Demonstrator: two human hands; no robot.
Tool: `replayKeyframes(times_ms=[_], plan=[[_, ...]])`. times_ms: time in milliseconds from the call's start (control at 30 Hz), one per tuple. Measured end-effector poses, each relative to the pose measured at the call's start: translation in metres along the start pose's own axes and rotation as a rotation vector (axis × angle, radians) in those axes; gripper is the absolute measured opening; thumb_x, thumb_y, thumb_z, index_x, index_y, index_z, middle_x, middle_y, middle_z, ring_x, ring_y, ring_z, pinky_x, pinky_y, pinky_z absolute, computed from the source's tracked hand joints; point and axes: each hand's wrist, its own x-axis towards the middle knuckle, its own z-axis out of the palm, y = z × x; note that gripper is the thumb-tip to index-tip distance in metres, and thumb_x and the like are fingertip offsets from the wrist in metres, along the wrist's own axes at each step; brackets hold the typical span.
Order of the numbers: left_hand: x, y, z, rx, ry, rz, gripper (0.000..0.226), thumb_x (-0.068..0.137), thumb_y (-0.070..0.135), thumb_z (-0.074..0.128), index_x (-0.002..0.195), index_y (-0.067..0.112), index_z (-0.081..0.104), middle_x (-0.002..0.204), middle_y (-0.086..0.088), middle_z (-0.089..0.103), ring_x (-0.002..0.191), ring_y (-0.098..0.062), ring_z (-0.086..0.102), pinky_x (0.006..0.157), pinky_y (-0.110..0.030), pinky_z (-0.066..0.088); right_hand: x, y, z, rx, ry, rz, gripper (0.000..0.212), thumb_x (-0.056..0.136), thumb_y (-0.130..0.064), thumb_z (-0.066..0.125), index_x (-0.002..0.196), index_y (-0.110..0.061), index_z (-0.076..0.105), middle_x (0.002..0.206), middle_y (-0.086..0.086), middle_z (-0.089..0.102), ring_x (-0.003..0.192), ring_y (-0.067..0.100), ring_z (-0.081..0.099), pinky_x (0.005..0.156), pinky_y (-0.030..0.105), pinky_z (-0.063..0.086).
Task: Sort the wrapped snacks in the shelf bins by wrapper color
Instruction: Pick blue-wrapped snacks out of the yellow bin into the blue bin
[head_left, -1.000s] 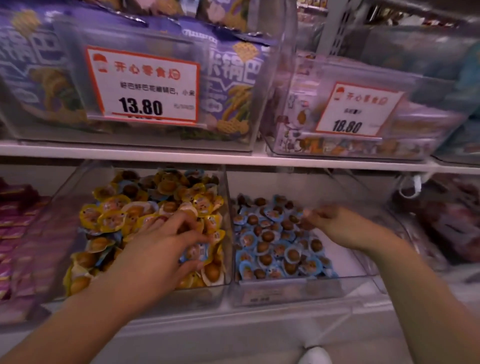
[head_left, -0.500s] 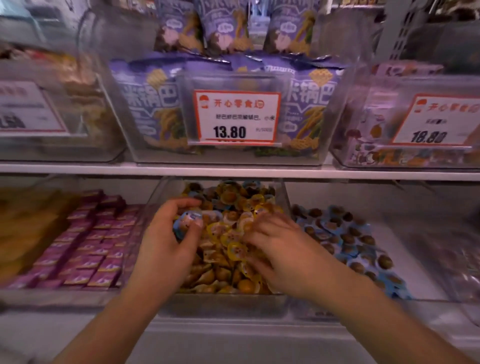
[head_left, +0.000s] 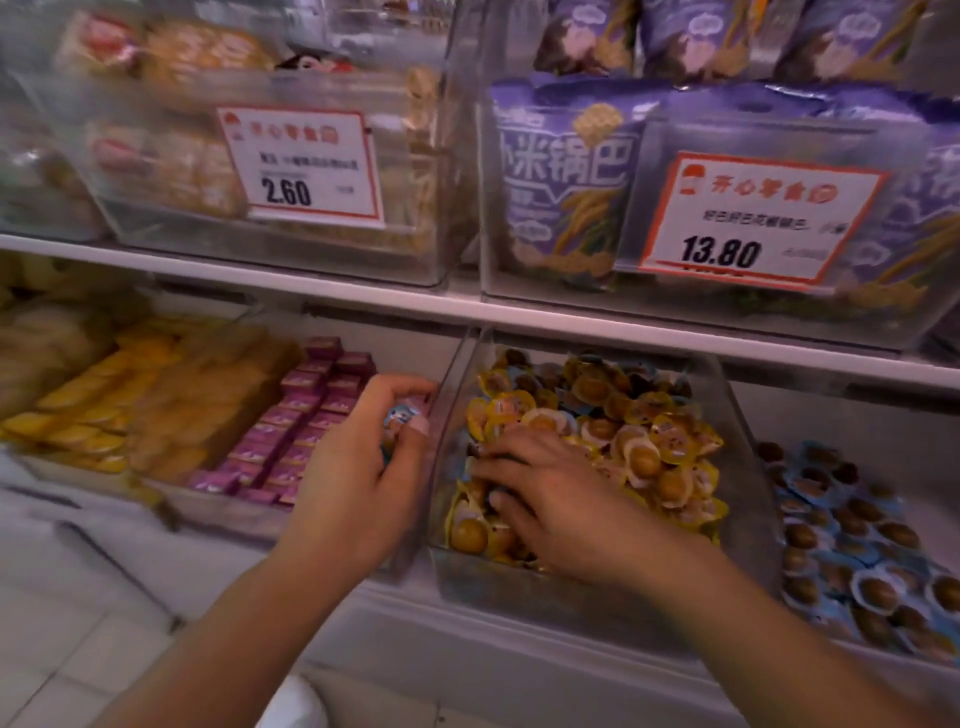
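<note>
Above bins, tags (head_left: 756, 221): 2.60, 13.80.

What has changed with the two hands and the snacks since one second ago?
The right hand moved from the blue-wrapper bin into the yellow-wrapper bin, fingers now down among the snacks. The left hand lifted out of that bin, holding a blue-wrapped snack, and now sits over the neighbouring bin of purple packets. The bins and price tags stayed in place; only the camera turned.

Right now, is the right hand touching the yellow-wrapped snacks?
Touching. The head view shows the right hand lying on the yellow-wrapped snacks, fingertips dug among them.
</note>
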Motion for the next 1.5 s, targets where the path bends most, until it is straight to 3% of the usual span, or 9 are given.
replayKeyframes(times_ms=[200,367,767,967,1067,1200,1267,1367,1500], plan=[[-0.004,-0.006,-0.005,0.056,-0.071,0.032,0.018,0.094,0.041,0.045,0.110,0.045,0.053,0.066,0.010,0.059,0.050,-0.007,0.053,0.046,-0.028,0.038,0.031,0.028,0.002,-0.071,-0.199,0.230,0.079,0.073,-0.068,0.050,0.146,-0.052,0.024,0.155,-0.010,0.028,0.146,0.023,0.013,0.118,0.051,0.015],[-0.001,-0.011,-0.010,0.047,-0.065,0.037,0.020,0.098,0.030,0.051,0.111,0.045,0.054,0.060,0.005,0.058,0.046,-0.011,0.053,0.042,-0.028,0.038,0.043,0.028,0.010,-0.209,-0.236,0.239,0.108,0.059,-0.080,0.048,0.149,-0.047,-0.001,0.153,-0.004,0.024,0.142,0.029,0.013,0.114,0.054,0.020],[-0.002,-0.004,-0.007,0.044,-0.073,0.011,0.021,0.098,0.026,0.053,0.110,0.042,0.056,0.068,0.005,0.063,0.058,-0.008,0.058,0.052,-0.032,0.046,0.045,0.022,-0.003,-0.191,-0.091,0.193,0.042,0.073,-0.053,0.061,0.112,-0.041,0.048,0.111,-0.006,0.058,0.111,0.023,0.043,0.082,0.042,0.035],[-0.001,0.010,-0.002,-0.069,-0.023,0.034,0.018,0.097,0.033,0.047,0.111,0.040,0.058,0.062,0.000,0.059,0.053,-0.014,0.055,0.049,-0.037,0.044,0.029,0.035,-0.035,0.312,0.044,0.379,0.015,0.086,-0.025,0.069,0.091,-0.037,0.061,0.084,-0.011,0.065,0.076,0.004,0.059,0.065,0.029,0.047],[-0.001,0.025,0.015,-0.149,-0.061,0.023,0.019,0.100,0.030,0.049,0.113,0.043,0.055,0.070,0.001,0.060,0.055,-0.013,0.055,0.048,-0.028,0.041,0.015,0.036,-0.051,0.497,0.161,0.395,0.013,0.088,-0.018,0.070,0.090,-0.030,0.065,0.086,-0.007,0.068,0.076,0.006,0.061,0.068,0.025,0.046],[-0.004,0.043,0.047,-0.243,-0.149,-0.031,0.023,0.101,0.027,0.049,0.117,0.043,0.052,0.073,0.008,0.061,0.052,-0.009,0.052,0.048,-0.027,0.041,-0.008,0.035,-0.064,0.745,0.210,0.514,0.010,0.088,-0.009,0.071,0.088,-0.019,0.070,0.064,-0.006,0.064,0.056,0.011,0.054,0.050,0.019,0.041],[-0.003,0.050,0.063,-0.307,-0.187,-0.092,0.025,0.101,0.022,0.049,0.119,0.039,0.052,0.072,0.004,0.060,0.051,-0.008,0.052,0.050,-0.032,0.044,-0.021,0.032,-0.069,0.883,0.207,0.588,0.009,0.088,-0.007,0.070,0.090,-0.016,0.071,0.067,0.001,0.063,0.060,0.020,0.055,0.048,0.024,0.038],[-0.003,0.062,0.083,-0.496,-0.231,-0.172,0.029,0.099,0.009,0.051,0.119,0.031,0.054,0.070,0.007,0.055,0.046,0.000,0.043,0.045,-0.017,0.035,-0.040,0.028,-0.071,1.371,0.271,0.718,0.029,0.075,-0.009,0.072,0.104,-0.006,0.069,0.085,0.017,0.065,0.066,0.026,0.058,0.053,0.027,0.040],[-0.009,0.079,0.103,-0.436,-0.152,0.004,0.037,0.101,0.011,0.046,0.132,0.031,0.049,0.113,0.013,0.063,0.103,0.006,0.060,0.086,-0.010,0.045,-0.063,0.022,-0.072,1.875,0.230,0.761,0.042,0.086,-0.030,0.061,0.113,-0.001,0.071,0.111,0.018,0.070,0.078,0.023,0.068,0.065,0.029,0.052]])
